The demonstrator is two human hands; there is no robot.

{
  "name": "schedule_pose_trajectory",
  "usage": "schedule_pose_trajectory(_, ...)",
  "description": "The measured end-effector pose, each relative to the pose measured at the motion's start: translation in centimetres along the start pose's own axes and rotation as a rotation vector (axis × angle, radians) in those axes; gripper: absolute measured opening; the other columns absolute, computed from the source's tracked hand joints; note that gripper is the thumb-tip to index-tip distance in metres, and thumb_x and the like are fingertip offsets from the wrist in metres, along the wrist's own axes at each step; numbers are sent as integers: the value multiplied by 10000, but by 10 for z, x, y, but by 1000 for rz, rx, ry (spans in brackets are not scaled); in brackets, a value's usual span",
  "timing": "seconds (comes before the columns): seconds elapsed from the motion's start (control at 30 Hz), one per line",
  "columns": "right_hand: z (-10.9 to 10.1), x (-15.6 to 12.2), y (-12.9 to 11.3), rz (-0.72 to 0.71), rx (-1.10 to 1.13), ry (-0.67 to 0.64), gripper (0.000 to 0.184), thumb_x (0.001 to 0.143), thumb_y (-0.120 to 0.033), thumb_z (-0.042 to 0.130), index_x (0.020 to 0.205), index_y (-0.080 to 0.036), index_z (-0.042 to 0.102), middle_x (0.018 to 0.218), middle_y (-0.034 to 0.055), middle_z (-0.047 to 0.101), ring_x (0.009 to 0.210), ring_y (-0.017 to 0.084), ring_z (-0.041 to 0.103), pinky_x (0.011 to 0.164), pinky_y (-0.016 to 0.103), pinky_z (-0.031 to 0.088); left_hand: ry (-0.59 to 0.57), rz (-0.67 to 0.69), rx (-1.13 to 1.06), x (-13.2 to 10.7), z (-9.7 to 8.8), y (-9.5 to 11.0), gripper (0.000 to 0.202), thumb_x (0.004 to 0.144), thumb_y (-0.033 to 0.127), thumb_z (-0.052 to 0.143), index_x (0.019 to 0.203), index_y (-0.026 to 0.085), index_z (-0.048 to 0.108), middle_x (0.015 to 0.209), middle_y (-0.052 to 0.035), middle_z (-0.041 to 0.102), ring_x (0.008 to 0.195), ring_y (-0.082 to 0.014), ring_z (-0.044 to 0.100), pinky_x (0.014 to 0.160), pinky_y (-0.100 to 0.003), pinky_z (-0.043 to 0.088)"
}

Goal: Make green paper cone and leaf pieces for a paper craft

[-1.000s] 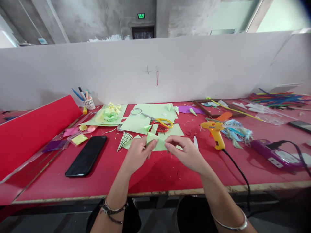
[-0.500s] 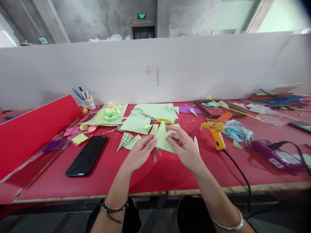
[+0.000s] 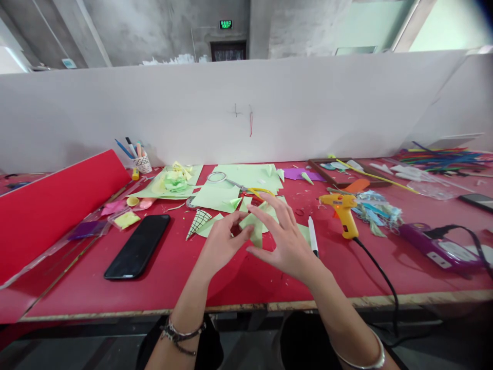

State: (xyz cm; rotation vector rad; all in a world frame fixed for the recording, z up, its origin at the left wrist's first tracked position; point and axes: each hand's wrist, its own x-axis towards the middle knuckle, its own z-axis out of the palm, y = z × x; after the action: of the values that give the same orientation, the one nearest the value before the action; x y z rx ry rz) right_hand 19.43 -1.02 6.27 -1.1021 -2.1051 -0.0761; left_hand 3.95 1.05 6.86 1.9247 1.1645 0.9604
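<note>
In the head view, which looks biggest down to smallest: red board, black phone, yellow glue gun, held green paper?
1. red board
2. black phone
3. yellow glue gun and green paper: alike; paper partly covered

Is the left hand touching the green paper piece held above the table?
Touching. The head view shows the left hand pinching the left edge of the green paper piece between thumb and forefinger, with no gap between them.

Small pale green folded paper piece (image 3: 257, 226): creased, pointed, tilted; held just above red table (image 3: 231, 288), front centre.
</note>
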Motion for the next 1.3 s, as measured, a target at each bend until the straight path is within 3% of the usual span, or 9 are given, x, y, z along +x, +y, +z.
schedule_pose_trajectory(0.13,4,-1,7,37,-60,-47,543,769,-277,516,1272,-245,314,1267,105,376,1201,256,327,921,451,380,7,-7,22,0,1,0,232,800,344,444,860,157,566,612,24,526,538,-107,482,509,-205,376)
schedule_pose_trajectory(0.27,8,-2,8,64,-77,-57,536,772,-310,506,1269,-226,323,1250,113,397,1178,257,360,861,415,435,51,-23,-2,1,2,-1,201,800,334,439,735,166,529,575,34,512,505,-100,482,487,-194,367)
schedule_pose_trajectory(0.47,14,-1,3,-4,-255,-47,510,791,-383,469,1235,-141,398,1237,147,426,1170,274,359,945,428,348,146,-12,146,0,4,-1,141,790,267,437,710,171,503,592,23,539,519,-105,502,502,-196,368)
schedule_pose_trajectory(0.63,15,-1,2,-31,-354,-13,404,809,-277,442,1191,-144,449,1192,141,469,1140,268,389,992,452,265,180,-16,238,1,4,-1,135,787,259,435,719,171,510,603,15,557,532,-112,509,520,-206,366)
schedule_pose_trajectory(0.77,16,-1,0,2,-379,-8,304,814,-231,422,1106,-183,494,1074,98,549,1002,231,493,1017,487,169,161,17,245,1,4,-1,151,800,273,433,716,175,510,616,20,565,551,-111,517,542,-208,365)
schedule_pose_trajectory(0.93,19,-2,3,86,-248,-10,173,811,-177,414,943,-203,523,846,33,621,835,182,570,984,426,241,75,123,210,-1,5,5,172,823,304,427,765,176,526,684,18,568,638,-115,519,581,-208,365)
schedule_pose_trajectory(1.1,14,-1,4,163,33,61,103,768,-180,478,863,-195,515,810,24,624,764,177,568,911,381,326,64,220,250,-2,3,6,108,790,281,493,800,177,520,726,15,503,677,-119,477,611,-219,381)
schedule_pose_trajectory(1.2,9,1,1,225,169,61,54,763,-178,478,798,-192,516,759,17,602,716,161,541,747,294,401,93,286,253,-1,2,4,52,790,189,472,805,176,520,811,-9,509,764,-132,496,697,-237,400)
schedule_pose_trajectory(1.3,5,1,-2,295,330,21,38,762,-176,472,760,-195,505,683,-12,553,637,124,502,594,218,384,115,341,210,0,2,2,68,794,181,463,820,176,526,1034,-53,508,985,-168,476,850,-269,370)
